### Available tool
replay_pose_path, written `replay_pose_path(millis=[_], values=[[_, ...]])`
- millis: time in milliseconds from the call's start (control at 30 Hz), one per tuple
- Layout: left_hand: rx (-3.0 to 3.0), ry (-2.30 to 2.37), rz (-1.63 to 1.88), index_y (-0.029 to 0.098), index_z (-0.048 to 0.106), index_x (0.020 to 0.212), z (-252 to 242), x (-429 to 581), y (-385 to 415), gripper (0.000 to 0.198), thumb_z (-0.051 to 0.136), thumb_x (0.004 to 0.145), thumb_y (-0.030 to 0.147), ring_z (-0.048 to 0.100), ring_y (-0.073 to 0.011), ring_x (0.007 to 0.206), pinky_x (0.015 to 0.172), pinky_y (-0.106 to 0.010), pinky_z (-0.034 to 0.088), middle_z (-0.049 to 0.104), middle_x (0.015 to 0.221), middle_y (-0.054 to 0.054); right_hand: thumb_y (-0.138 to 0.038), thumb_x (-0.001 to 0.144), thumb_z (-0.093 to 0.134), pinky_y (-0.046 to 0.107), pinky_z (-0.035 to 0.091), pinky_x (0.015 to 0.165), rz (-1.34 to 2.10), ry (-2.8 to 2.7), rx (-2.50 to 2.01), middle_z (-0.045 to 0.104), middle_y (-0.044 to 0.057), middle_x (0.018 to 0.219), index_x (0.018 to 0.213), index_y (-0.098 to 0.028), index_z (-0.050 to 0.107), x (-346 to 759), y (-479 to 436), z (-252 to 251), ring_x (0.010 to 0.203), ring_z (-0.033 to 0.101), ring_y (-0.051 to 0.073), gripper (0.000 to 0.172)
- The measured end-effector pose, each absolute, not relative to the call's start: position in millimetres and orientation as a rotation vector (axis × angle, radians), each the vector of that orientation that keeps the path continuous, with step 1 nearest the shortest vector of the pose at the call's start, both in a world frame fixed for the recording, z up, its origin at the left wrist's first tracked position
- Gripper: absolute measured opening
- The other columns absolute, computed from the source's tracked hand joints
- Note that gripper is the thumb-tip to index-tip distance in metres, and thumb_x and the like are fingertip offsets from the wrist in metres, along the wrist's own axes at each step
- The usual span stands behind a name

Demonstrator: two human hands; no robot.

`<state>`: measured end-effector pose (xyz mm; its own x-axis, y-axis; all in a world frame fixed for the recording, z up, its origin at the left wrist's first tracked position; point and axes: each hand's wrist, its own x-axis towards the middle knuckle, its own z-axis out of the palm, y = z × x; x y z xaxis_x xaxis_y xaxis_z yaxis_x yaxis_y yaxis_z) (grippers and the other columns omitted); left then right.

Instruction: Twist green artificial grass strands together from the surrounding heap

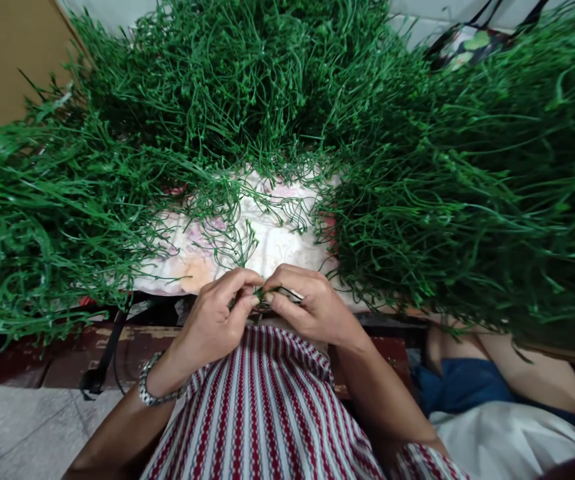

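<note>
Over my striped skirt point(267, 413), my left hand point(216, 317) and right hand point(315, 308) meet, fingertips pinched shut on a small sprig point(263, 297) held between them. I seem to be working its thin stems together; whatever follows calls for a fine, steady pinch. It is wiry and dark green, like the heaps point(467, 200) piled beyond around the flowered cloth point(277, 240).

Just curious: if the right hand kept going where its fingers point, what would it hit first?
The right hand would likely meet the green sprig first, then fingertips of the left hand just beyond.
</note>
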<state>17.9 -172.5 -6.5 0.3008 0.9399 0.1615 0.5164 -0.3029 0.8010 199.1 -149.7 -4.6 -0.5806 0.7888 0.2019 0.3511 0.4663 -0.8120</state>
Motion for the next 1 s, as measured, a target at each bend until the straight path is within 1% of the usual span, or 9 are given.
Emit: replay_pose_path(millis=[67, 200, 300, 433, 600, 667, 800, 933, 1000], values=[[1.952, 1.289, 0.864, 0.019, 0.054, 0.092, -7.7, 16.2, -173.0, 0.017, 0.050, 0.079, 0.010, 0.056, -0.0128, 0.071, 0.066, -0.023, 0.044, 0.059, 0.076, 0.000, -0.017, 0.087, 0.049, 0.023, 0.044, 0.068, 1.059, -2.093, -0.962, 0.062, 0.003, 0.080, 0.086, -0.016, 0.059, 198.4, -149.6, -7.4, 0.074, 0.057, 0.011, 0.010], [2.058, 1.292, 0.845, 0.018, 0.054, 0.079, -7.2, 14.6, -172.5, 0.013, 0.045, 0.081, 0.009, 0.053, -0.0141, 0.071, 0.066, -0.026, 0.041, 0.057, 0.073, -0.001, -0.017, 0.086, 0.051, 0.023, 0.044, 0.071, 1.059, -2.073, -0.961, 0.061, 0.003, 0.083, 0.091, -0.016, 0.059, 197.0, -148.9, -8.7, 0.078, 0.057, 0.012, 0.009], [2.094, 1.320, 0.733, 0.017, 0.052, 0.073, -6.1, 14.8, -171.0, 0.015, 0.043, 0.079, 0.007, 0.052, -0.0144, 0.069, 0.065, -0.027, 0.039, 0.055, 0.070, -0.001, -0.014, 0.086, 0.048, 0.025, 0.043, 0.068, 0.859, -2.250, -0.994, 0.057, 0.005, 0.081, 0.092, -0.015, 0.058, 195.4, -148.9, -5.6, 0.076, 0.053, 0.014, 0.011], [1.913, 1.287, 0.665, 0.017, 0.051, 0.068, -9.2, 14.2, -169.8, 0.016, 0.044, 0.078, 0.007, 0.051, -0.0118, 0.062, 0.058, -0.024, 0.037, 0.055, 0.065, 0.002, -0.013, 0.087, 0.042, 0.029, 0.041, 0.068, 0.615, -2.468, -1.007, 0.054, 0.007, 0.082, 0.091, -0.015, 0.055, 193.8, -149.5, -3.4, 0.078, 0.049, 0.017, 0.014], [1.828, 1.204, 0.759, 0.017, 0.056, 0.069, -15.2, 11.0, -169.1, 0.014, 0.049, 0.080, 0.014, 0.054, -0.0129, 0.065, 0.061, -0.024, 0.039, 0.060, 0.066, 0.000, -0.014, 0.087, 0.045, 0.025, 0.043, 0.067, 0.791, -2.321, -0.906, 0.054, 0.006, 0.085, 0.092, -0.016, 0.050, 194.4, -150.7, -8.6, 0.079, 0.051, 0.015, 0.008], [1.857, 1.194, 0.749, 0.017, 0.057, 0.068, -14.8, 9.5, -168.7, 0.015, 0.049, 0.080, 0.013, 0.053, -0.0126, 0.064, 0.061, -0.024, 0.038, 0.060, 0.065, 0.000, -0.012, 0.086, 0.047, 0.024, 0.043, 0.067, 0.816, -2.279, -0.895, 0.055, 0.006, 0.086, 0.095, -0.016, 0.050, 195.5, -151.3, -10.4, 0.080, 0.052, 0.014, 0.010], [1.923, 1.185, 0.650, 0.016, 0.057, 0.066, -10.6, 7.3, -168.6, 0.017, 0.048, 0.080, 0.013, 0.050, -0.0115, 0.059, 0.060, -0.024, 0.036, 0.057, 0.060, 0.002, -0.008, 0.086, 0.043, 0.024, 0.041, 0.065, 0.759, -2.381, -0.911, 0.054, 0.006, 0.083, 0.098, -0.014, 0.052, 197.4, -152.4, -11.7, 0.076, 0.050, 0.014, 0.016], [1.928, 1.179, 0.571, 0.016, 0.059, 0.071, -9.7, 6.5, -168.9, 0.019, 0.047, 0.085, 0.021, 0.049, -0.0118, 0.061, 0.059, -0.024, 0.035, 0.059, 0.062, 0.001, -0.012, 0.088, 0.042, 0.023, 0.037, 0.061, 0.677, -2.494, -0.940, 0.052, 0.005, 0.078, 0.093, -0.013, 0.054, 195.7, -154.0, -12.0, 0.068, 0.047, 0.013, 0.013], [1.986, 1.165, 0.548, 0.016, 0.058, 0.069, -10.4, 5.1, -168.5, 0.023, 0.045, 0.087, 0.023, 0.049, -0.0120, 0.061, 0.060, -0.025, 0.034, 0.058, 0.061, 0.000, -0.013, 0.089, 0.041, 0.023, 0.037, 0.060, 0.643, -2.527, -0.937, 0.052, 0.004, 0.077, 0.091, -0.013, 0.054, 194.3, -155.3, -10.1, 0.068, 0.046, 0.012, 0.013]])
